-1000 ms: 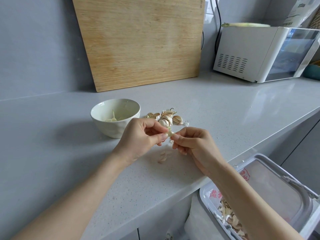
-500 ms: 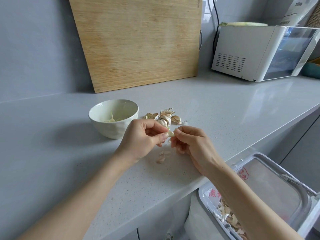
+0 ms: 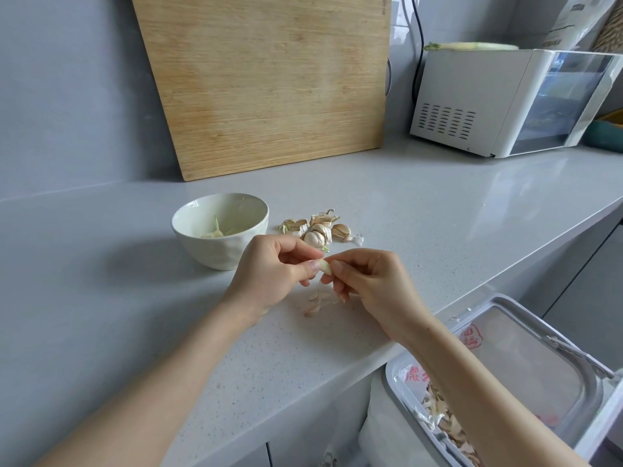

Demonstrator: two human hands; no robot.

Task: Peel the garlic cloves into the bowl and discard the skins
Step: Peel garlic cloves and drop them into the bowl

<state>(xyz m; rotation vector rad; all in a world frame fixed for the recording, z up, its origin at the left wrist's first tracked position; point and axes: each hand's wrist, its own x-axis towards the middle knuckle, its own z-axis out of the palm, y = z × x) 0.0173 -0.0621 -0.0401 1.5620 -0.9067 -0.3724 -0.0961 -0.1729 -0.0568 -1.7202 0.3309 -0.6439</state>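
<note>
Both hands meet over the grey counter, pinching one pale garlic clove between their fingertips. My left hand grips it from the left, my right hand from the right. Small bits of skin lie on the counter just below the hands. A white bowl with a peeled clove inside stands behind and left of the hands. A heap of unpeeled cloves with loose skins sits to the right of the bowl.
A large wooden cutting board leans on the back wall. A white appliance stands at the back right. Below the counter edge at the right, an open bin lined with a bag holds garlic skins.
Both hands stay together on the clove, with the fingers shifting slightly as they work at it. The bowl and the heap of cloves have not moved.
</note>
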